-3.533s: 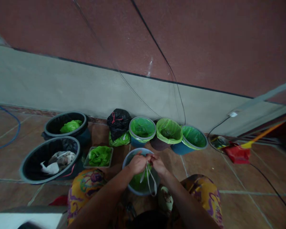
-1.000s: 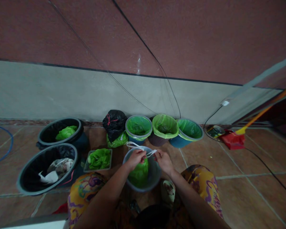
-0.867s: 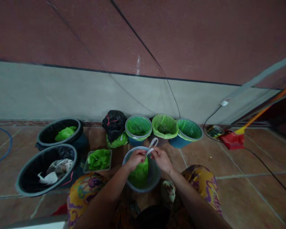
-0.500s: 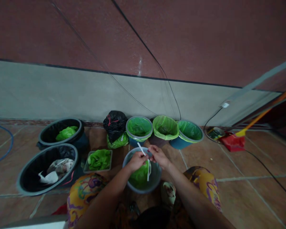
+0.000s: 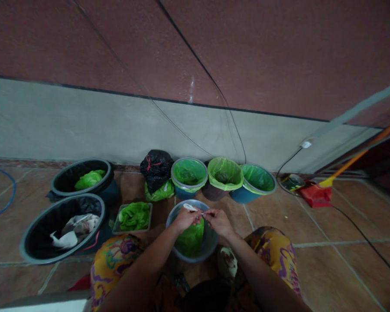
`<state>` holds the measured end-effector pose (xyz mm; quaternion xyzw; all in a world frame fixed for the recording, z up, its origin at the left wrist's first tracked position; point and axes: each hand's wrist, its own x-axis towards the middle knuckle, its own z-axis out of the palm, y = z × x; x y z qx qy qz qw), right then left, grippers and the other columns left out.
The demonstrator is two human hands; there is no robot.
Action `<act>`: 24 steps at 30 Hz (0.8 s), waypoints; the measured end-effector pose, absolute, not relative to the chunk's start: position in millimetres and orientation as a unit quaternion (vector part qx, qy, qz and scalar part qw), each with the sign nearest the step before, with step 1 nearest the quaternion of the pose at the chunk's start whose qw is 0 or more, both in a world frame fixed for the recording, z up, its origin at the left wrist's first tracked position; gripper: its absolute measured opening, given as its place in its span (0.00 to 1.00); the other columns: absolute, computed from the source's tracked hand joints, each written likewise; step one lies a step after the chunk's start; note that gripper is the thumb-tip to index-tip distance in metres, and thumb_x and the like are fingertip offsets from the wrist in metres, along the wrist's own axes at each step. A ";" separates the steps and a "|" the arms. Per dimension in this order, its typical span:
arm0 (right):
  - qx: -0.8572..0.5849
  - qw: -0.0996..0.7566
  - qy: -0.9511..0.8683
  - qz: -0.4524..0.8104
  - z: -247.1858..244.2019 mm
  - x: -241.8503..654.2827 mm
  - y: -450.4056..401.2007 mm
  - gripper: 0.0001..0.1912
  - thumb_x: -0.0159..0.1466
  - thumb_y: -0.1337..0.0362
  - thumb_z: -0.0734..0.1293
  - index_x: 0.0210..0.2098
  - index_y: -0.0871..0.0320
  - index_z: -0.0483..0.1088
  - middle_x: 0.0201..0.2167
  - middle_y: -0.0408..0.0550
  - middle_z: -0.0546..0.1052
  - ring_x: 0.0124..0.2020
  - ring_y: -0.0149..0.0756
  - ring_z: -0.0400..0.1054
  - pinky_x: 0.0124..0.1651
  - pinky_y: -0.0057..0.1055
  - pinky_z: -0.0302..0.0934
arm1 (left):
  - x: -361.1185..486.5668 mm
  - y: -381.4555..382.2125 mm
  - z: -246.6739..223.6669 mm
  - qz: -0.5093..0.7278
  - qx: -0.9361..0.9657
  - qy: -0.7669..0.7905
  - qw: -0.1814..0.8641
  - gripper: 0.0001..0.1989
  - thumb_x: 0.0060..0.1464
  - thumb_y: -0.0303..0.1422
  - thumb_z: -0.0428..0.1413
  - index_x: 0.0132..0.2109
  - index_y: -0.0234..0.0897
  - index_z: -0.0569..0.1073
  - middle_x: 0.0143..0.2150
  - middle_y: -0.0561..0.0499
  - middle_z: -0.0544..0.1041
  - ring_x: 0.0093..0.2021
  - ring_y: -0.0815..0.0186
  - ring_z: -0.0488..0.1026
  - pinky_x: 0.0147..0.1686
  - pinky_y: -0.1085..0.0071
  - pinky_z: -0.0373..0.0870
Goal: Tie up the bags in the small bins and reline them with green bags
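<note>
Both my hands meet above a grey bucket that has green plastic in it. My left hand is closed on a white strip, which shows beyond its knuckles. Just to the right, my right hand is pinched at the fingertips, touching the fingers of my left hand. What lies between those fingertips is too small to make out. A clear tray of green plastic rests on the floor left of the bucket.
Two large black-lined tubs stand at the left. Along the wall are a tied black bag and three green-lined bins. A red dustpan lies at the right, near a black cable. My knees flank the bucket.
My hands have drawn level, fingertips together. The white strip, which hung down over the bucket and stuck up before, now shows only as a short loop above my left hand.
</note>
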<state>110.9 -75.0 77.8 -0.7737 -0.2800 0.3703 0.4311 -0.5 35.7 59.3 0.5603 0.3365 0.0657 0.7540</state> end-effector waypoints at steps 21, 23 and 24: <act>-0.739 0.444 -0.326 0.388 65.2 102.0 -52.5 0.11 0.58 0.66 0.58 0.30 0.58 0.73 0.22 0.40 0.73 0.22 0.28 0.65 0.28 0.25 0.61 | -0.2 37.7 59.6 0.189 0.739 0.284 0.581 0.08 0.42 0.22 0.50 0.28 0.35 0.72 0.27 0.54 0.74 0.30 0.70 0.70 0.35 0.74 0.66; -0.731 0.468 -0.294 0.401 61.2 98.9 -52.0 0.10 0.58 0.65 0.59 0.30 0.58 0.72 0.21 0.39 0.71 0.20 0.26 0.62 0.25 0.23 0.59 | -1.1 35.7 58.5 0.208 0.743 0.285 0.569 0.10 0.44 0.21 0.48 0.29 0.35 0.72 0.28 0.53 0.74 0.31 0.70 0.70 0.36 0.74 0.66; -0.730 0.473 -0.280 0.406 60.2 98.2 -52.7 0.10 0.58 0.64 0.59 0.31 0.58 0.73 0.20 0.39 0.70 0.19 0.26 0.62 0.24 0.23 0.58 | -1.8 34.6 57.6 0.215 0.745 0.287 0.563 0.10 0.45 0.21 0.48 0.31 0.35 0.72 0.28 0.53 0.74 0.31 0.70 0.70 0.36 0.74 0.66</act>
